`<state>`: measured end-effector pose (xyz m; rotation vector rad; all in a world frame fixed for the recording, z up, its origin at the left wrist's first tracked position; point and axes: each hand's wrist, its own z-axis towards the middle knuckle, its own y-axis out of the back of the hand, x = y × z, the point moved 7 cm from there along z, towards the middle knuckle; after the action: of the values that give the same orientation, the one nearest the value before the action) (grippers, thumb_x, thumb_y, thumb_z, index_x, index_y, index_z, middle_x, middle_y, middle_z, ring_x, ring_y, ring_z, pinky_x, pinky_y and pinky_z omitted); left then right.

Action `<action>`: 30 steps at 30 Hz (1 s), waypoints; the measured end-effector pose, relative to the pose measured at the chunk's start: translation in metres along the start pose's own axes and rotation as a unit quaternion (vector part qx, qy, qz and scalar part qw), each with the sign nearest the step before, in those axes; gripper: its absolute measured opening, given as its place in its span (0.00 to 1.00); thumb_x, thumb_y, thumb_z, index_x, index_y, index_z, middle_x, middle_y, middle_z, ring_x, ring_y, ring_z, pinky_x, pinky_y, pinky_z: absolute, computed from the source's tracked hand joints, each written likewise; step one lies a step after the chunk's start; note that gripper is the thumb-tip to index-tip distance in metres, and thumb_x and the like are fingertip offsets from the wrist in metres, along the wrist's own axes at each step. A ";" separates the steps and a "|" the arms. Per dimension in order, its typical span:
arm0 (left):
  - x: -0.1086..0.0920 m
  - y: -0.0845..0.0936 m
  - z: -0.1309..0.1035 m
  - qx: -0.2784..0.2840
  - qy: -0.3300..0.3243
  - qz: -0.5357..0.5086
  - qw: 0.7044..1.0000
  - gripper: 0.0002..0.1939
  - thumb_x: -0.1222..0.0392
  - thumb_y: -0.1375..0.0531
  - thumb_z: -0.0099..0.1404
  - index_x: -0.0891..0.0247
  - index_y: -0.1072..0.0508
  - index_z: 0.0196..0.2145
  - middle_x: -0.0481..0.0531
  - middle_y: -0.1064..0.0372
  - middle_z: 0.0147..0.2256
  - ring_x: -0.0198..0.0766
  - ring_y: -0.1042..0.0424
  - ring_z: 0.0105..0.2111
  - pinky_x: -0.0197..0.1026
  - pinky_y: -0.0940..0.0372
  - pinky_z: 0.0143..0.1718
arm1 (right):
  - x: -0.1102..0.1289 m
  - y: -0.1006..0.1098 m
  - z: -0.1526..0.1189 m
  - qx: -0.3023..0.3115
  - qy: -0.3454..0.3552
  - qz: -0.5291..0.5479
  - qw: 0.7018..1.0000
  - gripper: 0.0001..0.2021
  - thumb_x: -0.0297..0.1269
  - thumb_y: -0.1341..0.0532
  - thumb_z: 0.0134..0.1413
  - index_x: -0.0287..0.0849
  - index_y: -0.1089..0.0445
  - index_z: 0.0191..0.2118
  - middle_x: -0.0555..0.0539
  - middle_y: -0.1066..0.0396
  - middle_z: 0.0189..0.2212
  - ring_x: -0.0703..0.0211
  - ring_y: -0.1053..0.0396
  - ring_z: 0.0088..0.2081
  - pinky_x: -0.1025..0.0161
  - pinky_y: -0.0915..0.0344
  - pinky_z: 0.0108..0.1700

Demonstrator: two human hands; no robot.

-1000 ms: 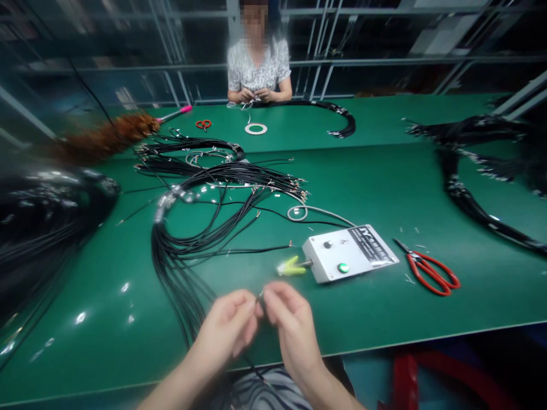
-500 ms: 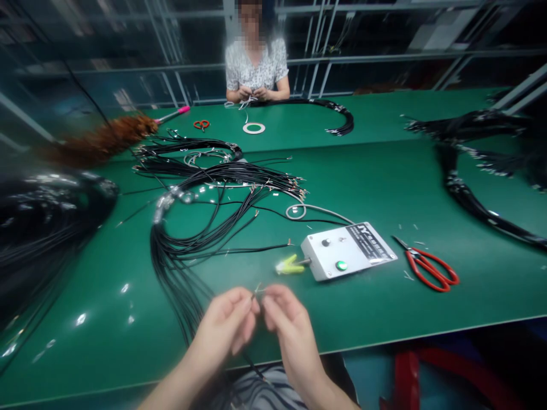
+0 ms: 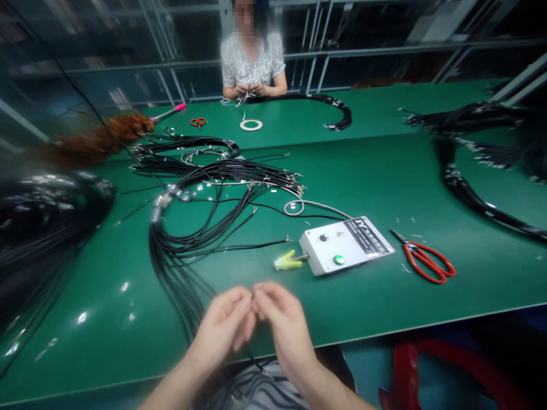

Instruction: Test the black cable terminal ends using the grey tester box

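Note:
Close to the table's near edge, my left hand [image 3: 226,319] pinches the end of a black cable, mostly hidden by the fingers. My right hand [image 3: 284,316] is closed at the same spot, thumb and forefinger pressed on the thin wires [image 3: 255,291] at the cable's tip. Both sets of fingertips nearly touch. Left of my hands runs a bundle of black cables [image 3: 159,250], bound with clear wrap at its bend. Beyond the right hand lies a white control box [image 3: 331,245] with a green button and a yellow forked piece [image 3: 287,261] on its left side.
Red-handled scissors [image 3: 429,263] lie right of the box among small clippings. More black cable bundles rest at the left [image 3: 51,210] and right [image 3: 478,210]. Across the green table [image 3: 384,165] a person [image 3: 252,62] handles white strips beside a roll of tape [image 3: 250,124].
My right hand has moved slightly left, closing its fingers over the thin wires that showed between the hands. The left hand stays about where it was. The view has shifted slightly.

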<state>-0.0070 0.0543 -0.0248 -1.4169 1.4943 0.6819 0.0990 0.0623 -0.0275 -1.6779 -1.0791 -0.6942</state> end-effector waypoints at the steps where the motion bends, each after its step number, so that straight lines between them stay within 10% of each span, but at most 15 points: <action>1: 0.000 0.000 0.000 0.002 -0.002 -0.001 1.000 0.21 0.42 0.41 0.65 0.66 0.32 0.30 0.42 0.39 0.15 0.24 0.48 0.12 0.28 0.52 0.13 | 0.001 0.001 0.000 0.001 0.001 -0.006 1.000 0.11 0.43 0.30 0.48 0.41 0.24 0.32 0.52 0.31 0.23 0.65 0.38 0.25 0.66 0.38 0.31; 11: -0.026 -0.011 -0.009 -0.053 -0.126 0.088 0.987 0.14 0.56 0.38 0.65 0.59 0.27 0.49 0.54 0.32 0.42 0.34 0.30 0.33 0.34 0.34 0.33 | 0.029 0.012 -0.006 0.008 0.084 -0.159 0.984 0.10 0.40 0.32 0.48 0.40 0.26 0.24 0.50 0.31 0.24 0.64 0.37 0.25 0.66 0.41 0.26; 20: -0.018 -0.015 -0.003 -0.144 -0.133 0.024 0.980 0.08 0.57 0.37 0.64 0.65 0.28 0.32 0.50 0.34 0.37 0.26 0.36 0.18 0.33 0.41 0.19 | 0.029 0.023 -0.008 0.019 0.095 -0.162 0.982 0.13 0.43 0.34 0.53 0.41 0.29 0.24 0.52 0.35 0.23 0.67 0.38 0.22 0.67 0.42 0.23; 30: -0.035 -0.035 -0.012 -0.135 -0.308 0.309 0.890 0.09 0.66 0.45 0.69 0.61 0.24 0.37 0.55 0.28 0.35 0.41 0.29 0.36 0.40 0.35 0.40 | 0.040 0.039 -0.004 0.040 0.148 -0.226 0.962 0.09 0.38 0.37 0.57 0.42 0.30 0.28 0.53 0.34 0.26 0.66 0.34 0.23 0.67 0.37 0.26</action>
<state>0.0201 0.0528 0.0187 -0.7535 1.3387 1.6186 0.1515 0.0675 -0.0098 -1.2135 -1.2633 -1.1377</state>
